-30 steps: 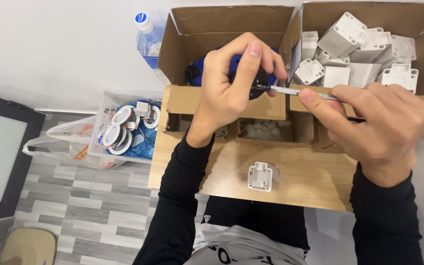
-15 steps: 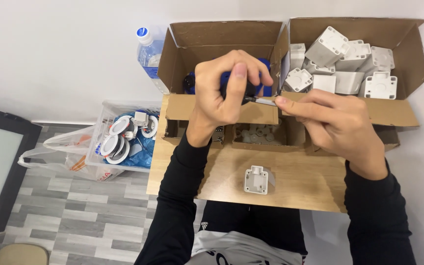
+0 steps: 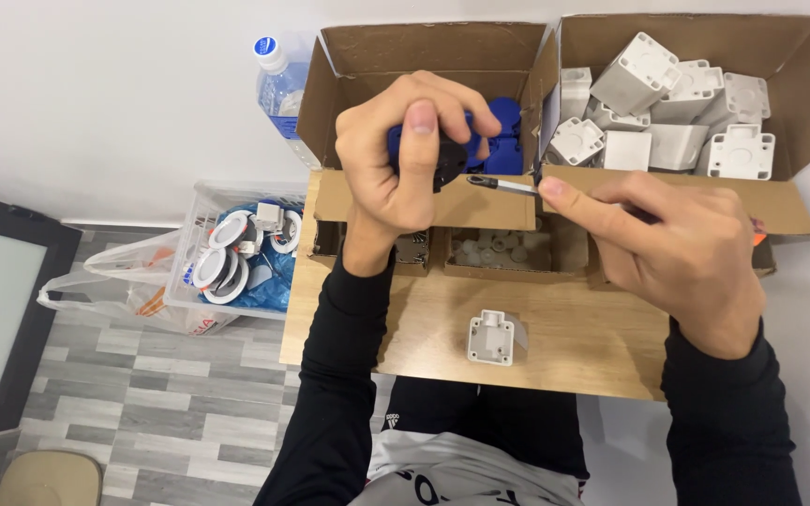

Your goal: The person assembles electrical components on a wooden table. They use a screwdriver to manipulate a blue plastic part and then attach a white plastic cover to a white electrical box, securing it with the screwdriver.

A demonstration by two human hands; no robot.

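Your left hand (image 3: pixel 405 159) is gripping one blue-and-black part (image 3: pixel 447 155), fingers curled tightly around it. Your right hand (image 3: pixel 677 248) is pinching one screwdriver (image 3: pixel 508 186), its tip touching that part. One white housing (image 3: pixel 491 337) is lying on the wooden table (image 3: pixel 574 337).

Wooden tabletop (image 3: pixel 592 347): one white plastic housing (image 3: pixel 491 337) lies near its front edge. Two open cardboard boxes (image 3: pixel 405 47) stand along the rear; small cardboard trays (image 3: pixel 494 253) sit just before them.

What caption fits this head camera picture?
Left hand grips a blue part; right hand points a screwdriver at it.
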